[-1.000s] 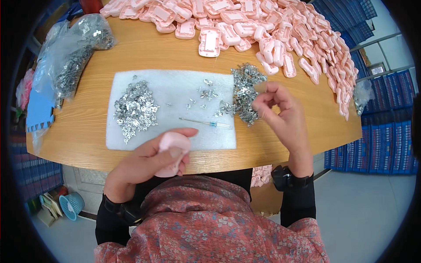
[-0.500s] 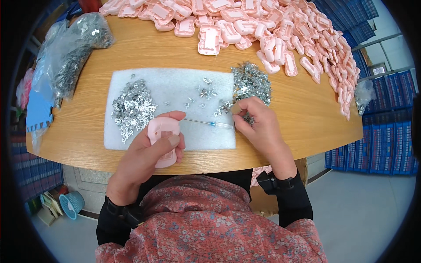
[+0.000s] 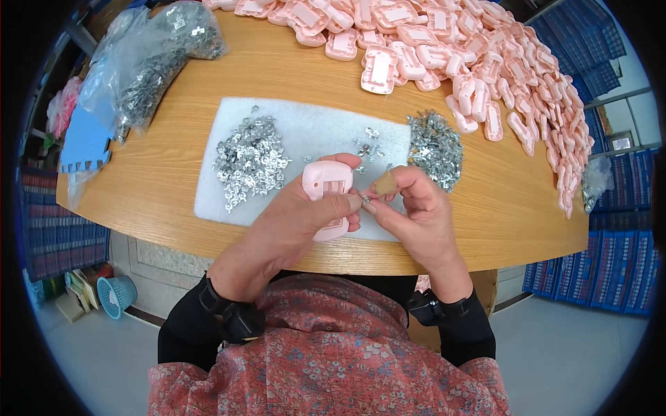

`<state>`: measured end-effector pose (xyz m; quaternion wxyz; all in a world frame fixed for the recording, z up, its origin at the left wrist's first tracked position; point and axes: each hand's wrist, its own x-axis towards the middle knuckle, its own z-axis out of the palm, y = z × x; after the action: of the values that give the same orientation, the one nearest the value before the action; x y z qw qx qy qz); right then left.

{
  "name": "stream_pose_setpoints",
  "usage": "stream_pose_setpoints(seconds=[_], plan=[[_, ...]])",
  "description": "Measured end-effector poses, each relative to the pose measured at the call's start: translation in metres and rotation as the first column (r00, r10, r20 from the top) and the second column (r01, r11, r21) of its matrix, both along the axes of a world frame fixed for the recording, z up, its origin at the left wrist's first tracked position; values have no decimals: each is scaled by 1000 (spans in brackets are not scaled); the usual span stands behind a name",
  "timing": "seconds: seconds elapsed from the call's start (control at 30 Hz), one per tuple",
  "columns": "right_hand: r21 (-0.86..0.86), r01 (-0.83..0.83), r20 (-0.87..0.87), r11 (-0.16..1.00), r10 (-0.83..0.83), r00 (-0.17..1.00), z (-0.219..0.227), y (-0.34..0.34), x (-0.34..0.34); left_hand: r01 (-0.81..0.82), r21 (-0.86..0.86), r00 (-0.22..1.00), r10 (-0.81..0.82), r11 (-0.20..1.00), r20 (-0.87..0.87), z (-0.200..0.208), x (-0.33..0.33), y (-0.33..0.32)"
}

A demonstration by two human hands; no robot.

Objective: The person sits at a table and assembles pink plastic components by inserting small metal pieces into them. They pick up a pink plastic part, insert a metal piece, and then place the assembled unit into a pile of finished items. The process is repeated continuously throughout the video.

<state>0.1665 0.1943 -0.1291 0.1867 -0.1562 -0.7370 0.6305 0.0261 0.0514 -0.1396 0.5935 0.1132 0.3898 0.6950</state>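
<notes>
My left hand is closed around a pink plastic shell, its open inner side facing up and the thumb lying across it. Close against that thumb, my right hand pinches a small silvery metal piece between thumb and forefinger. A tan cover wraps the forefinger's tip. Both hands' fingertips meet above a white foam sheet. On the sheet lie a heap of flat metal clips and a few loose metal parts. The screwdriver is hidden behind the hands.
Beside the sheet's right edge is a second heap of metal parts. Many pink shells cover the table's far and right side. Clear bags of metal parts and a blue foam mat lie at the left.
My right hand has come from the right metal heap to the shell, now pinching a small metal piece. The left hand and shell have moved toward it. The whole view has shifted somewhat.
</notes>
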Motion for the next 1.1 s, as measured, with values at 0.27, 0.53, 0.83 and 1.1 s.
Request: stream_pose_setpoints(seconds=[0.27, 0.53, 0.83, 1.1], plan=[[-234, 29, -9, 972, -32, 999, -1, -2, -1, -95, 10, 988, 95, 995, -118, -1, 2, 4], [-335, 77, 92, 939, -48, 995, 4, -7, -7, -64, -14, 983, 61, 998, -176, -4, 3, 3], [-314, 53, 66, 948, -34, 997, 15, -4, -15, 5, 17, 985, -8, 1000, 174, -6, -8, -4], [272, 66, -70, 960, -49, 996, 14, -14, -32, 76, 84, 876, -107, 994, 470, -9, -13, -4]])
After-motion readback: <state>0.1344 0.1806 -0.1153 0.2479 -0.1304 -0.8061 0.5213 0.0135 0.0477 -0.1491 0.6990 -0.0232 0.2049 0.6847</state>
